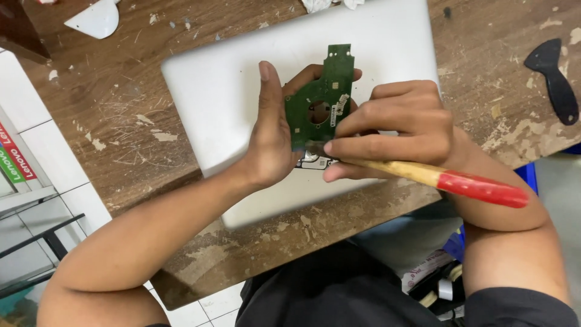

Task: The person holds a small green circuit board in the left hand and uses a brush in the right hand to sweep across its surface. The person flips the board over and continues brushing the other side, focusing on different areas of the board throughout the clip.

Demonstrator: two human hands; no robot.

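While the green circuit board (319,97) stands almost on edge above the closed silver laptop (236,79), I judge the main risk to be a slip. My left hand (272,133) pinches the board along its left edge, thumb stretched up the near face and fingertips showing past the far side at the top, so only a narrow strip of it is clamped. My right hand (396,130) presses a wooden-handled tool with a red end (436,178) in toward the board's lower corner, and the working tip is hidden behind my fingers, so I cannot tell exactly what it bears on. If that tip skids, it could scrape across the board's traces or jab my left palm, which sits right in the line of the push. Too much force could also flex or crack the thin board, since nothing backs it but my fingers. A small metal part (315,161) peeks out just below the board, touching or nearly touching it; I cannot tell which, and it could drop onto the laptop lid and scratch it.

Both grips are closed: the left is clamped on the board, the right is curled tight around the tool's shaft near its front. A black scraper (554,79) lies well apart on the worn wooden table (121,109).
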